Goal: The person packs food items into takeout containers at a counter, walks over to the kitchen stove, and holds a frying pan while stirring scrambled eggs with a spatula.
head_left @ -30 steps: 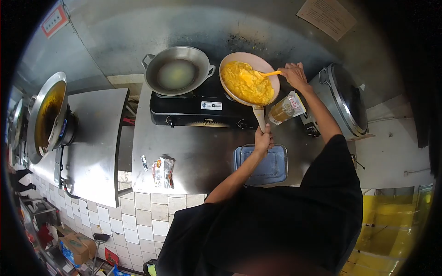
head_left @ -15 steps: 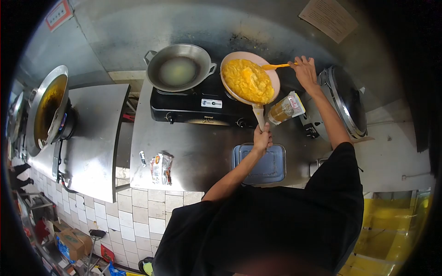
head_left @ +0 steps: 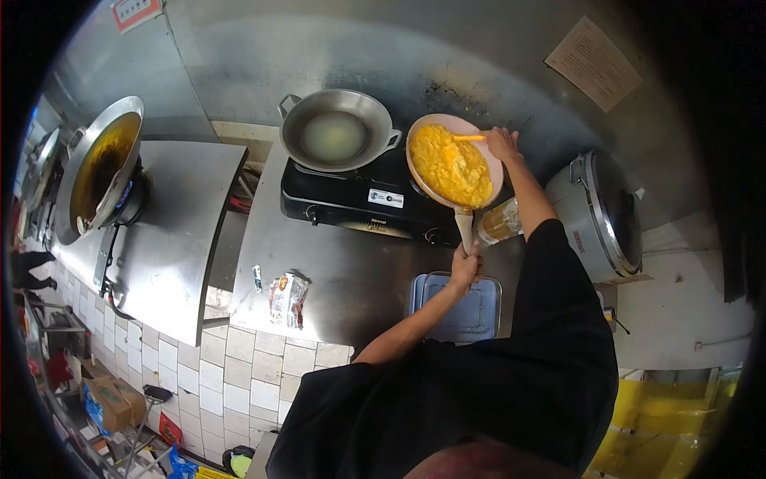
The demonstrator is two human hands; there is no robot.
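Observation:
My left hand (head_left: pixel 466 265) is wrapped round the handle of a pale pink frying pan (head_left: pixel 495 164), which sits at the right side of a black two-burner gas stove (head_left: pixel 343 209). Soft yellow scrambled eggs (head_left: pixel 448 168) fill most of the pan. My right hand (head_left: pixel 502 144) grips an orange spatula (head_left: pixel 469 138) near the pan's upper right rim, and its tip reaches the eggs. A clear packet with brownish contents (head_left: pixel 500 223) stands right of the pan handle, partly covered by my right arm.
Left of the pan is a grey wok (head_left: pixel 335 132) with cloudy liquid. A blue-lidded container (head_left: pixel 456 310) sits near the counter's front edge; an opened packet (head_left: pixel 288 300) lies further left. At right stands a large lidded cooker (head_left: pixel 598 215). Another wok (head_left: pixel 100 172) is at far left.
My right hand has moved in closer to the pan, so the spatula reaches less far out past the rim. The whole view has shifted a little; my left hand keeps the handle.

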